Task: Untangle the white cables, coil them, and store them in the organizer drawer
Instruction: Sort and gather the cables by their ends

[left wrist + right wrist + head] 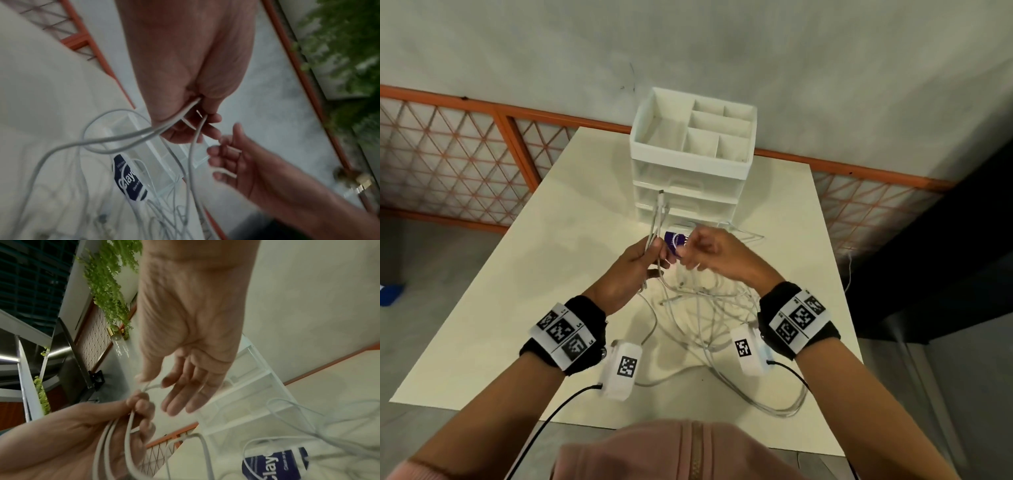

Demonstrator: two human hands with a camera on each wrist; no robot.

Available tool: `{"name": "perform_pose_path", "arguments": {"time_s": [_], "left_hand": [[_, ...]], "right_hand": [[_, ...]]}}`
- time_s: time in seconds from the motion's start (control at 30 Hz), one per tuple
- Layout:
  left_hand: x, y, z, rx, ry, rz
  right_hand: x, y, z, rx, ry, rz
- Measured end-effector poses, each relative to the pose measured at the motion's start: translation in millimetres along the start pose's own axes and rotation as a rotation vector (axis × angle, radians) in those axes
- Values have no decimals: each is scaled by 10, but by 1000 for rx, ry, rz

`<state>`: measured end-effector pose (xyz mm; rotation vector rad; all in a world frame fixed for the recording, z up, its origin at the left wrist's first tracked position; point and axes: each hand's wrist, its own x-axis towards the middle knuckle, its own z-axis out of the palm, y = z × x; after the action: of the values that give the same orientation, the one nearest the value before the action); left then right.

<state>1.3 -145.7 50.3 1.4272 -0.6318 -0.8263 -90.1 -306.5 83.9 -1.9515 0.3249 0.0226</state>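
Note:
A tangle of white cables (698, 308) lies on the white table (534, 274) in front of me. My left hand (654, 253) grips several cable strands (102, 141), and their plug ends stick up toward the white organizer (640, 144). My right hand (685, 255) sits just right of it. In the right wrist view its thumb and forefinger (152, 382) pinch a thin white cable at the left hand's fingertips (139, 410), with the other fingers held straight. A clear drawer (156, 159) stands pulled out at the organizer's foot.
A purple label (673, 241) shows at the clear drawer, behind the hands. The organizer has open top compartments and stacked drawers. Cable loops hang over the table's near right edge (791, 407). An orange lattice fence (448, 154) runs behind the table.

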Motion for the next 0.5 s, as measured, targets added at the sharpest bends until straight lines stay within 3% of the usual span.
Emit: {"name": "perform_pose_path", "arguments": {"time_s": [0.1,0.23,0.4,0.5], "left_hand": [[-16,25,64,87,-65,31],[-8,20,177,157,-87,77],[10,-16,186,168,-100,83],[36,-23,173,208,-155,93]], "right_hand": [[71,-131,-89,136,195,-36],[164,-223,-71,168,265,-59],[212,-212,-67,453,237,-49],[225,-218,-103,463,200,-51]]}}
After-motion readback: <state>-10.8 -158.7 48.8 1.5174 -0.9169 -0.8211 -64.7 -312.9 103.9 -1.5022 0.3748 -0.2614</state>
